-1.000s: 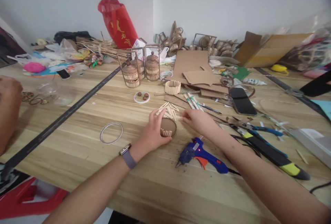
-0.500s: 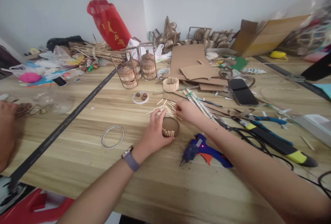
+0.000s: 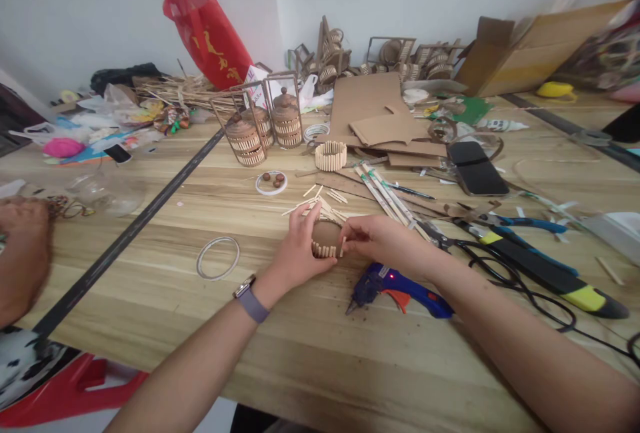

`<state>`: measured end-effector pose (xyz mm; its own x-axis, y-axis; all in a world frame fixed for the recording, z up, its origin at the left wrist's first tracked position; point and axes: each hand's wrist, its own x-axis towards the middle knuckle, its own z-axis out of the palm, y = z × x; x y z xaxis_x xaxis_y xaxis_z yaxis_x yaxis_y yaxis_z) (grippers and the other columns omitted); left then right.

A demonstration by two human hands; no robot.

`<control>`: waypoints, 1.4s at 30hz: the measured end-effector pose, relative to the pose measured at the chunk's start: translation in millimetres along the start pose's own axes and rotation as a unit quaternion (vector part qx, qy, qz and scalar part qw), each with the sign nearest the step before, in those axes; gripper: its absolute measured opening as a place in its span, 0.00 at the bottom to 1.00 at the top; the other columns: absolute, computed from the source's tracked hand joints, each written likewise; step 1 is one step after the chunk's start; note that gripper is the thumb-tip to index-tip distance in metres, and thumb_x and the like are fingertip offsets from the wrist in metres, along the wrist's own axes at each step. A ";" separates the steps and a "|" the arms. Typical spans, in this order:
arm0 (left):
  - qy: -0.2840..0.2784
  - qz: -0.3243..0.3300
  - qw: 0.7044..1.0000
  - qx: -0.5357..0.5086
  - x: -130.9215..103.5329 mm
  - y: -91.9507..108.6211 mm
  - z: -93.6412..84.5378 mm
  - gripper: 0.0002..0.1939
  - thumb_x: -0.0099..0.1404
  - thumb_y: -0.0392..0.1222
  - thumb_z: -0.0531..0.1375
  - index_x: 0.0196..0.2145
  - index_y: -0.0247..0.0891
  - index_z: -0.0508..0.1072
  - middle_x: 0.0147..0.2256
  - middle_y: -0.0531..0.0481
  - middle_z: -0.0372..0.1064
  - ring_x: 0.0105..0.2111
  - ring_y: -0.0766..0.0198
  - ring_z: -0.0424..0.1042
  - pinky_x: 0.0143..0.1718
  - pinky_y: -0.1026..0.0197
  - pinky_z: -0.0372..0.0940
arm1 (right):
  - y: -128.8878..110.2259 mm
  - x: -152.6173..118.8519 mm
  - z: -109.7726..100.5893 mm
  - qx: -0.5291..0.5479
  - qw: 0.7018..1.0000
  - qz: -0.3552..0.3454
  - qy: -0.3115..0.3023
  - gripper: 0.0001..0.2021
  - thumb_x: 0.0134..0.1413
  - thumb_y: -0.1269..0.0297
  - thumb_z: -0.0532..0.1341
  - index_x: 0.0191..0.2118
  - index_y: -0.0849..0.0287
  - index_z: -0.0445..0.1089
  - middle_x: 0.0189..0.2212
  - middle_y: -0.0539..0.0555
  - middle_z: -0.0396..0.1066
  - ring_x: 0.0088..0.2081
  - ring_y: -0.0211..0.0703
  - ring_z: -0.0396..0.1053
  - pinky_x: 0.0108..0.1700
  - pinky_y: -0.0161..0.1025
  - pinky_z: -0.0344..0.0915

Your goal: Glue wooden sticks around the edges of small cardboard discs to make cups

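My left hand (image 3: 300, 243) curls around the left side of a round cardboard base (image 3: 327, 232), thumb at its front and fingers at the back. Short wooden sticks stand upright along the base's near edge. At the right edge, my right hand (image 3: 367, 236) pinches one short wooden stick (image 3: 343, 246), held upright against the rim. Just behind the base lies a loose pile of similar sticks (image 3: 325, 203). A blue hot glue gun (image 3: 400, 286) with an orange trigger and a lit red light rests below my right wrist.
A finished stick ring (image 3: 331, 156) stands behind the pile. Small lantern-like stick models (image 3: 287, 120) are further back. Tape rings (image 3: 218, 258), cardboard sheets (image 3: 367, 103), a phone (image 3: 477, 168), pliers (image 3: 530, 223) and cables lie around. Another person's hand (image 3: 23, 253) is at the far left.
My right hand has moved from the stick pile toward me to the right rim of the base, bringing a stick. My left hand stays around the base.
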<state>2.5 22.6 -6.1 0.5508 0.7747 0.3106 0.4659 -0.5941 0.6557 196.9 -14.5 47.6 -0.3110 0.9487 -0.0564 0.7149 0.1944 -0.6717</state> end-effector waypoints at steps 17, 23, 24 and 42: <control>0.006 0.019 1.000 -0.003 1.0 -1.4 0.1 0.54 0.47 0.37 0.70 0.65 0.43 0.44 0.61 0.37 0.44 0.63 0.44 0.46 0.62 0.40 0.50 | -5.3 0.3 11.6 -0.094 0.995 -0.045 -0.001 0.05 0.53 0.74 0.59 0.31 0.58 0.70 0.29 0.52 0.73 0.30 0.40 0.67 0.33 0.34 0.59; -0.003 0.019 1.000 0.007 1.8 1.9 -2.5 0.54 0.47 0.37 0.69 0.65 0.44 0.44 0.61 0.37 0.44 0.63 0.44 0.47 0.62 0.38 0.50 | -4.3 -0.3 11.0 -0.109 0.992 -0.061 -0.013 0.05 0.55 0.73 0.58 0.31 0.59 0.70 0.30 0.53 0.73 0.31 0.41 0.68 0.34 0.35 0.59; -0.005 0.021 1.000 0.009 1.9 2.3 -2.8 0.53 0.47 0.37 0.69 0.65 0.44 0.44 0.61 0.37 0.44 0.63 0.43 0.47 0.62 0.39 0.51 | -3.8 -0.2 10.7 -0.109 0.992 -0.064 -0.015 0.05 0.55 0.73 0.58 0.32 0.59 0.70 0.30 0.53 0.74 0.32 0.41 0.68 0.34 0.35 0.60; 0.003 0.024 0.999 0.046 0.1 5.6 1.4 0.54 0.48 0.39 0.70 0.65 0.46 0.42 0.63 0.37 0.40 0.64 0.43 0.46 0.60 0.39 0.55 | -5.2 0.0 8.4 -0.142 0.988 -0.062 -0.022 0.05 0.55 0.73 0.57 0.31 0.59 0.70 0.30 0.54 0.74 0.32 0.43 0.69 0.33 0.35 0.59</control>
<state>6.2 19.0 -3.3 0.5706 0.7457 0.3440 0.5011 -0.6481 0.5735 188.0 -17.6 44.9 -0.4291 0.9029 -0.0234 0.8147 0.3757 -0.4417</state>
